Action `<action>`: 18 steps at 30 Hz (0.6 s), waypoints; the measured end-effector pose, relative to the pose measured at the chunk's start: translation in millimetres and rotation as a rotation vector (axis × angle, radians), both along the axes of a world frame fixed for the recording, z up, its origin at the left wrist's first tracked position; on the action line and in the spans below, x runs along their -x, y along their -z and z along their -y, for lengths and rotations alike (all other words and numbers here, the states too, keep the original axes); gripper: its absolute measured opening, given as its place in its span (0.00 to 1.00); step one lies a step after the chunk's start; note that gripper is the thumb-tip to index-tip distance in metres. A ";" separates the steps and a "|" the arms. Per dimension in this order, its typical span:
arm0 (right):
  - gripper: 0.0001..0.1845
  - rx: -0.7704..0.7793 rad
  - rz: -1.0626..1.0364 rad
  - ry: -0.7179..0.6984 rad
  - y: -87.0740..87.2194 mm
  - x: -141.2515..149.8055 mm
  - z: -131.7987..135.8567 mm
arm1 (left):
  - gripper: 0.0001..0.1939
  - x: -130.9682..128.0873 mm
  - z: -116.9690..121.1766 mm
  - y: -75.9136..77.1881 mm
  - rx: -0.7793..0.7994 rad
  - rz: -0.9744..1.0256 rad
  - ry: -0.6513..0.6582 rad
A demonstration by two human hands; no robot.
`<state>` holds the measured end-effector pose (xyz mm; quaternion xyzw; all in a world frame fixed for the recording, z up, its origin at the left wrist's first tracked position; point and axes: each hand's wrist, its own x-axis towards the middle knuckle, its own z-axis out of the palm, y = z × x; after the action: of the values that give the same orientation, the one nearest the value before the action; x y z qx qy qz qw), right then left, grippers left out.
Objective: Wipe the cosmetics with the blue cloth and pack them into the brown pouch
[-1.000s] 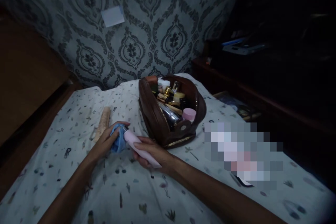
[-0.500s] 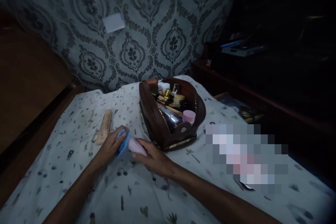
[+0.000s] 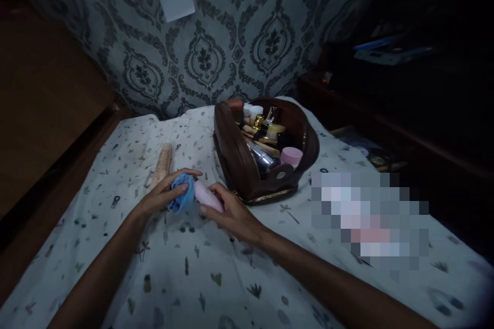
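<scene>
My left hand (image 3: 164,193) is closed around a crumpled blue cloth (image 3: 182,193), fingers reaching over its top. In my right hand (image 3: 231,213) I grip a pale pink bottle (image 3: 207,196), tilted, its upper end against or very close to the cloth. The print on the bottle is too dim to read. Just beyond my left hand lies a beige tube (image 3: 162,162). Behind my right hand stands an unzipped brown cosmetic bag (image 3: 239,159), holding a pink-lidded jar (image 3: 291,156), a gold-capped item, a shiny silver tube and several other cosmetics.
The patterned bedsheet (image 3: 200,272) spreads under everything. A pixelated patch hides something on the right. A wooden headboard or panel (image 3: 50,108) rises at left, dark furniture at right. A white card (image 3: 177,4) shows against the patterned wall covering.
The view has tipped down and left, so the bag sits higher and further right. My left fingers have loosened and stretched over the blue cloth; the bottle stays in my right hand.
</scene>
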<state>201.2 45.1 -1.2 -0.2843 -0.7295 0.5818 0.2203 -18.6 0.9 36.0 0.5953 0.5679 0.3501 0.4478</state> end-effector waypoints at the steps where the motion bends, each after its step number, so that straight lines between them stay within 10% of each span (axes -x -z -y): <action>1: 0.15 0.029 -0.022 -0.012 0.3 0.1 0.0 | 0.30 1.7 0.6 0.9 -0.004 0.012 0.017; 11: 0.16 -0.218 -0.036 0.110 3.0 3.0 2.6 | 0.31 1.5 -2.5 14.7 -0.143 -0.039 -0.041; 18: 0.30 0.363 -0.275 0.005 9.2 2.3 1.1 | 0.31 7.9 1.0 9.9 -0.110 0.107 0.003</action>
<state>199.0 44.1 -10.5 -0.2393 -0.5752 0.7362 0.2644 -26.5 -0.1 26.0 0.6002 0.5221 0.4113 0.4449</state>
